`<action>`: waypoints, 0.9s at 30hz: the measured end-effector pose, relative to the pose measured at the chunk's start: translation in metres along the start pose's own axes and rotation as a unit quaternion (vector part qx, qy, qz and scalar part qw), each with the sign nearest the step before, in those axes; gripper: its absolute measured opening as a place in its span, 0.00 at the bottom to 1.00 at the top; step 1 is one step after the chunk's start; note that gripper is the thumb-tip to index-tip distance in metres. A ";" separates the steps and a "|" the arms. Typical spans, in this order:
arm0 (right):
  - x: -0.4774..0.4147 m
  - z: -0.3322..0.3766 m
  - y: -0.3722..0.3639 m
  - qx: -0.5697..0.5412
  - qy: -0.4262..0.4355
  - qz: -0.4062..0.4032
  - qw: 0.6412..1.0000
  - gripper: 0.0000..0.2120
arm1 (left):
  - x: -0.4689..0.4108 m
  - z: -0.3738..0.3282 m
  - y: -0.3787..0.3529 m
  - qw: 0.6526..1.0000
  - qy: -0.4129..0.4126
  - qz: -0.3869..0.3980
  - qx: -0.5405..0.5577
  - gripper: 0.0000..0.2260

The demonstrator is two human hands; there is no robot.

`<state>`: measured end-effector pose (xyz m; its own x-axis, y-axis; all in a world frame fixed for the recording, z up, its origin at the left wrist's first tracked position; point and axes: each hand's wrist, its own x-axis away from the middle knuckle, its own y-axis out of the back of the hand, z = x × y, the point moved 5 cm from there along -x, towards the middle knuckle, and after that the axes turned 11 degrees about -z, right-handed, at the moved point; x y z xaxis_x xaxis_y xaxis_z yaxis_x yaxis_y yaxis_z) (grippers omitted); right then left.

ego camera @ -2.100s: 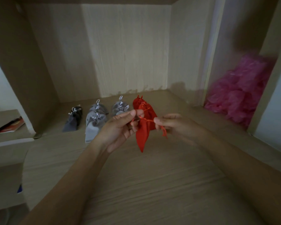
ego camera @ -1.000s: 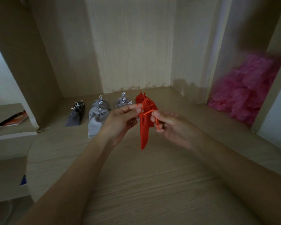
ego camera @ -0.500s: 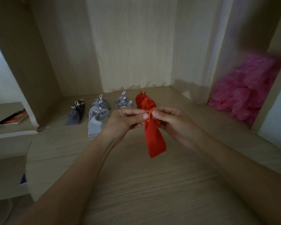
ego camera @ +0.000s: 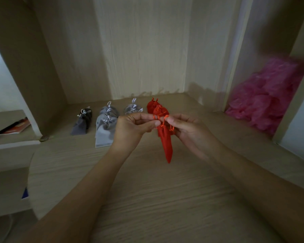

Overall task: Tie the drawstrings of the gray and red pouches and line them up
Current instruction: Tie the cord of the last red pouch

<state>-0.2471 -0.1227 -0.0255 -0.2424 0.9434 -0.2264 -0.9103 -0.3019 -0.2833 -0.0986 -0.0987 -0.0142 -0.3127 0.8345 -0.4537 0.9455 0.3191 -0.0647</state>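
At the very tips, the left fingers [ego camera: 147,123] and the right fingers [ego camera: 176,118] are each closed in a tight pinch on a small loop of the red drawstring [ego camera: 158,117], thumb against forefinger, the other digits curled loosely underneath. Half a second ago both pinches were pressed together at the neck with no loops showing, and a second before that the cord ran taut between hands held apart. So I read the first knot as drawn down and the bow as being formed now, though the cord is thin and the light on my feed is dim, so I cannot tell whether the loops have crossed yet. Below them the red pouch [ego camera: 166,144] hangs free from its cinched neck, above the desk [ego camera: 147,190] and touching nothing else. It has swung from a broad face to a narrow, twisted shape. The left hand [ego camera: 132,130] and right hand [ego camera: 191,132] sit level and nearly touching. Behind them a row runs along the back of the desk: a dark gray pouch [ego camera: 82,122], light gray pouches [ego camera: 105,125] beside it with silver cords knotted, then tied red pouches [ego camera: 154,106] just behind the held one. I judge the gray ones finished, and this red one needs its bow pulled snug before it joins the line. Off to the right, pink bags [ego camera: 270,95] are heaped in the next compartment.
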 end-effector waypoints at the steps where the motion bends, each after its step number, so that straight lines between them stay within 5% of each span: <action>1: 0.001 0.000 0.000 0.008 0.008 -0.002 1.000 0.14 | 0.000 0.001 0.000 1.000 -0.002 -0.002 -0.004 0.05; 10: 0.000 0.006 0.000 0.101 0.074 -0.009 0.992 0.11 | -0.002 0.007 -0.001 0.999 0.043 0.004 0.012 0.05; 16: 0.003 -0.001 -0.004 -0.108 -0.147 0.019 0.983 0.07 | -0.001 0.007 -0.003 0.980 0.131 0.055 0.140 0.05; 23: 0.003 0.003 -0.011 -0.194 -0.128 0.029 0.972 0.09 | -0.001 0.008 -0.005 0.982 0.129 0.064 0.126 0.10; 27: -0.002 0.005 -0.007 -0.131 -0.081 0.038 0.987 0.06 | 0.001 0.008 -0.004 0.980 0.131 0.069 0.129 0.10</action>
<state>-0.2420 -0.1214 -0.0186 -0.3758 0.9202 -0.1096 -0.7752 -0.3769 -0.5070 -0.1023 -0.1033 -0.0217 -0.1600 0.9596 -0.2314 0.9614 0.0983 -0.2570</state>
